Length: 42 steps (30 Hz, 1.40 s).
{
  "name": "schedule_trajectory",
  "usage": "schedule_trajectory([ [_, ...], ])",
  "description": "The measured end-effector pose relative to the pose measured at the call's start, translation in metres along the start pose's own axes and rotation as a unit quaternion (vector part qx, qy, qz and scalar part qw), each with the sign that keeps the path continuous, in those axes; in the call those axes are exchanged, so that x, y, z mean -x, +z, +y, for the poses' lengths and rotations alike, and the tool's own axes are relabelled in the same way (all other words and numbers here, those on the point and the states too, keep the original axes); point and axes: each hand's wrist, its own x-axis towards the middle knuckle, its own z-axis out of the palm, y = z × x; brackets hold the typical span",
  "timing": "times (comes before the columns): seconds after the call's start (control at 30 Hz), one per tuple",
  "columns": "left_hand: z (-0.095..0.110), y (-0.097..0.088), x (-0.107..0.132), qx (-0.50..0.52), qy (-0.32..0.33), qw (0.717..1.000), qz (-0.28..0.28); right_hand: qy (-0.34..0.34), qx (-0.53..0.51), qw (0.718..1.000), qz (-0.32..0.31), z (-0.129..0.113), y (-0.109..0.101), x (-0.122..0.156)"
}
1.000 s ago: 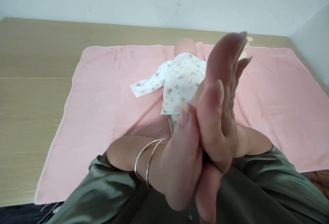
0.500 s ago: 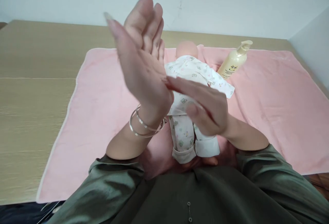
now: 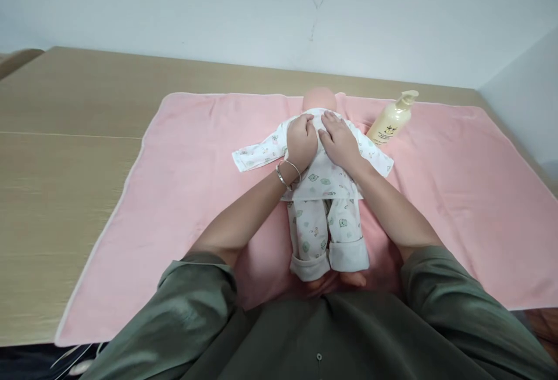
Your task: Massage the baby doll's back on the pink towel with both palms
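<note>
From my end the worktop (image 3: pixel 78 194) is the largest thing in view, and a pink blanket (image 3: pixel 204 194) covers it from left of the middle out towards the right edge. I see the dressed doll (image 3: pixel 322 185) on that blanket, its head towards the far edge and its feet at the near edge, apparently face down. I judge it light and sturdy, with a stiff body under soft, loose cloth; the shirt would likely slide or ruck up if I pulled on it, and the smooth bare head looks slippery. To lift it, I would take both sides of the trunk under the arms, not a sleeve or trouser cuff. The pump bottle (image 3: pixel 390 122) leans just beyond the sleeve nearer the right edge; its glossy sides might slip. My hands are on the doll's upper back: the right hand (image 3: pixel 341 140) lies spread, gripping nothing, while the left hand (image 3: pixel 301 142) is rounded, and I cannot tell whether its hidden fingertips pinch cloth. Smallest are the thin bangles (image 3: pixel 281 179) on the left wrist, which could snag the shirt.
</note>
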Motion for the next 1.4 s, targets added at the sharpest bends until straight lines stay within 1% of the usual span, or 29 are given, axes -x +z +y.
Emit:
schedule_trajectory([
  [0.07, -0.005, 0.0, 0.004, -0.02, 0.028, 0.999, 0.003, 0.0, 0.034, 0.999, 0.012, -0.004, 0.0, 0.009],
  [0.13, -0.008, -0.002, 0.007, -0.022, 0.03, 0.999, 0.0, -0.035, 0.071, 0.997, 0.013, -0.012, 0.002, 0.018],
  [0.23, -0.012, -0.005, 0.008, -0.012, 0.028, 0.999, -0.011, -0.11, 0.076, 0.991, -0.02, -0.017, 0.004, 0.019],
  [0.27, -0.013, -0.006, 0.008, -0.012, 0.03, 0.999, -0.012, -0.12, 0.065, 0.99, -0.031, -0.015, 0.004, 0.015],
  [0.33, -0.014, -0.006, 0.009, -0.019, 0.035, 0.999, -0.012, -0.103, 0.033, 0.993, -0.039, -0.008, 0.002, 0.005],
  [0.4, -0.014, -0.006, 0.009, -0.032, 0.041, 0.998, -0.018, -0.053, 0.012, 0.998, -0.031, 0.0, 0.001, -0.003],
  [0.47, -0.014, -0.005, 0.009, -0.04, 0.044, 0.998, -0.025, -0.011, 0.015, 1.0, -0.016, 0.003, 0.0, -0.003],
  [0.5, -0.015, -0.006, 0.009, -0.043, 0.043, 0.998, -0.027, -0.002, 0.024, 1.0, -0.007, 0.001, -0.001, 0.0],
  [0.57, -0.015, -0.007, 0.009, -0.047, 0.043, 0.998, -0.029, -0.01, 0.05, 0.999, 0.008, -0.007, -0.001, 0.012],
  [0.67, -0.018, -0.008, 0.006, -0.052, 0.049, 0.997, -0.038, -0.061, 0.074, 0.995, 0.005, -0.019, 0.001, 0.027],
  [0.73, -0.02, -0.008, 0.004, -0.057, 0.055, 0.996, -0.044, -0.086, 0.064, 0.994, -0.009, -0.02, 0.003, 0.026],
  [0.77, -0.021, -0.007, 0.004, -0.061, 0.059, 0.995, -0.046, -0.087, 0.051, 0.995, -0.014, -0.017, 0.003, 0.022],
  [0.83, -0.021, -0.005, 0.006, -0.074, 0.074, 0.993, -0.045, -0.063, 0.018, 0.998, -0.016, -0.005, 0.002, 0.009],
  [0.9, -0.019, -0.003, 0.011, -0.089, 0.098, 0.99, -0.042, -0.022, -0.01, 1.0, -0.015, 0.009, 0.001, -0.004],
  [1.0, -0.015, -0.003, 0.016, -0.101, 0.12, 0.986, -0.05, 0.017, -0.02, 1.0, 0.003, 0.019, 0.003, -0.01],
  [1.07, -0.015, -0.005, 0.014, -0.106, 0.105, 0.987, -0.065, 0.019, -0.002, 0.999, 0.034, 0.013, 0.006, -0.002],
  [1.13, -0.017, -0.008, 0.007, -0.109, 0.08, 0.987, -0.084, 0.012, 0.032, 0.998, 0.058, 0.0, 0.01, 0.012],
  [1.17, -0.019, -0.01, 0.003, -0.109, 0.073, 0.987, -0.092, 0.005, 0.049, 0.997, 0.059, -0.008, 0.011, 0.019],
  [1.27, -0.021, -0.011, -0.004, -0.121, 0.081, 0.984, -0.104, -0.018, 0.089, 0.996, 0.024, -0.022, 0.007, 0.031],
  [1.33, -0.017, -0.01, 0.0, -0.138, 0.098, 0.98, -0.102, -0.018, 0.09, 0.996, -0.012, -0.02, -0.001, 0.026],
  [1.4, -0.009, -0.008, 0.009, -0.155, 0.113, 0.976, -0.1, 0.001, 0.069, 0.997, -0.039, -0.011, -0.01, 0.014],
])
